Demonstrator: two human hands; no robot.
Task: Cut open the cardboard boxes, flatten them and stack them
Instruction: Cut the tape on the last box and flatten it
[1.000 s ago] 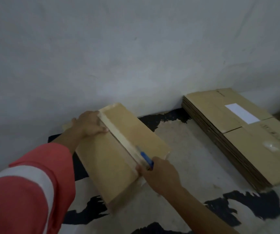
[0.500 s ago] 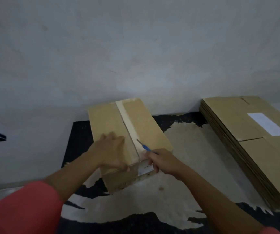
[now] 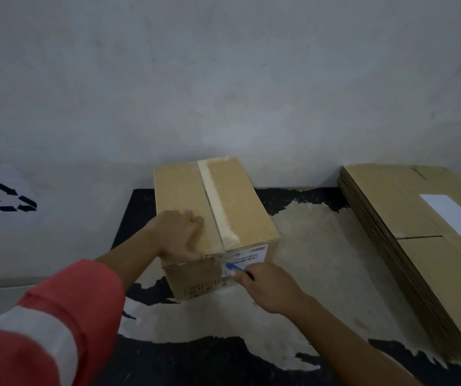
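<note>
From the head view, the step in hand looks like slitting the tape (image 3: 217, 201) where it folds over the near end of the box (image 3: 240, 207). To do it well I should keep the blade shallow, run it along the seam between the 2 top flaps, and cut away from my holding hand.

The box stands on the floor (image 3: 307, 274) against the wall (image 3: 223, 79), well apart from the stack of flattened boxes (image 3: 407, 246) on my right.

My left hand (image 3: 180, 236) presses down on the left flap. Its fingers are loosely bent and the thumb lies along the near top edge, just beside the tape. My right hand (image 3: 269, 288) reaches in low from the right, fingers pinched narrow round the blue cutter (image 3: 234, 267). Its tip sits at the box's front face, by the white label (image 3: 251, 253). I cannot tell whether the blade is in the tape.
</note>
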